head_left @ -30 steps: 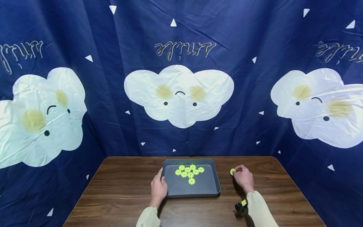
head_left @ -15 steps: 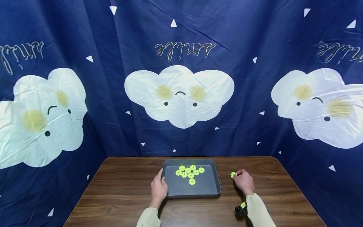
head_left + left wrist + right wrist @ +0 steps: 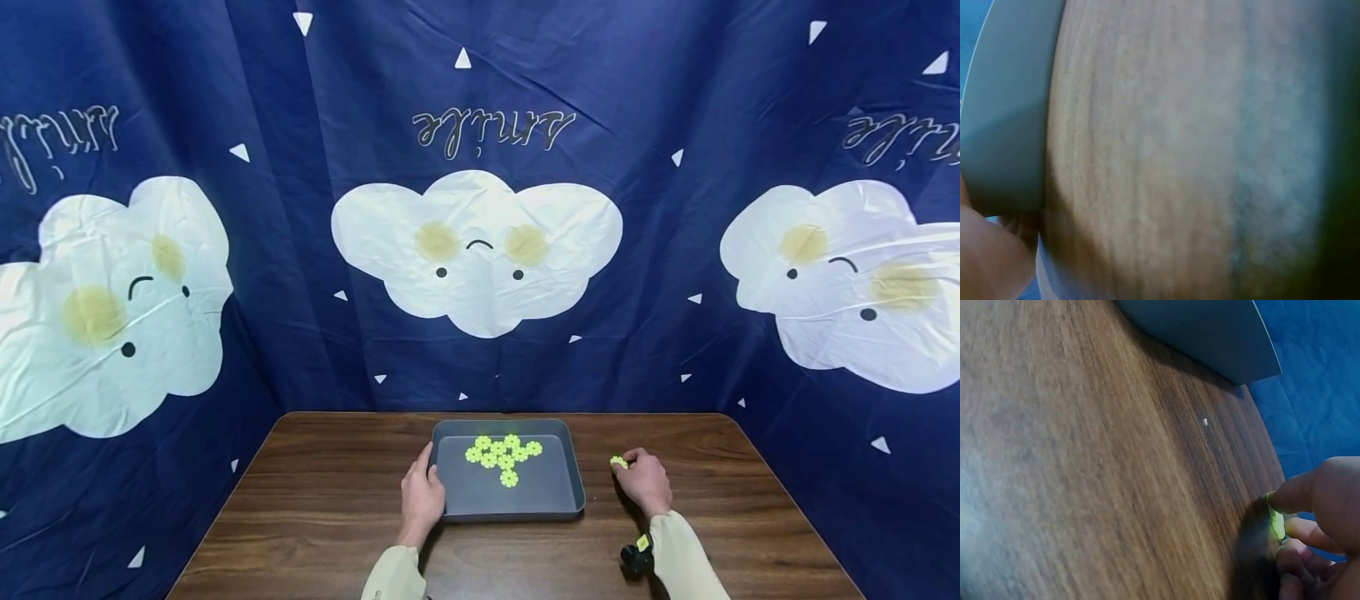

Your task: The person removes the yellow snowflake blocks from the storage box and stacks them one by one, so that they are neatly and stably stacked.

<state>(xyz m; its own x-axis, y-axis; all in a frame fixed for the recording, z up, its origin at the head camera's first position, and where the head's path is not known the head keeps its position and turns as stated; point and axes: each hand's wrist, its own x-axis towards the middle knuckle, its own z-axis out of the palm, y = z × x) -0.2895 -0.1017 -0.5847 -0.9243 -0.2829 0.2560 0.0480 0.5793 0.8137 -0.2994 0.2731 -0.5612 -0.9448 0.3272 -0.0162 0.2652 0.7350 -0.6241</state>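
Observation:
My left hand (image 3: 422, 497) grips the left side of a dark grey rectangular tray (image 3: 480, 498), its fingers along the outer wall and its thumb by the rim. In the left wrist view, part of that hand (image 3: 991, 253) shows beside the tray wall (image 3: 1007, 112). Right of the tray, my right hand (image 3: 645, 481) pinches a yellow-green snowflake building disc (image 3: 618, 461) with a notched edge. The right wrist view shows this disc (image 3: 1277, 524) tilted between thumb and finger, close over the table. Several matching discs (image 3: 509, 478) lie in the tray, mostly toward its far side.
Wood-grain table (image 3: 315, 500) surrounds the tray. A small white speck (image 3: 1205, 422) lies between the tray and my right hand. Behind the table hangs a blue curtain (image 3: 480, 371) with cloud prints. A black wrist camera (image 3: 636, 557) is strapped at my right sleeve.
My right hand has come slightly nearer to me with the disc, which now looks more tilted. The left hand and the tray have stayed in place.

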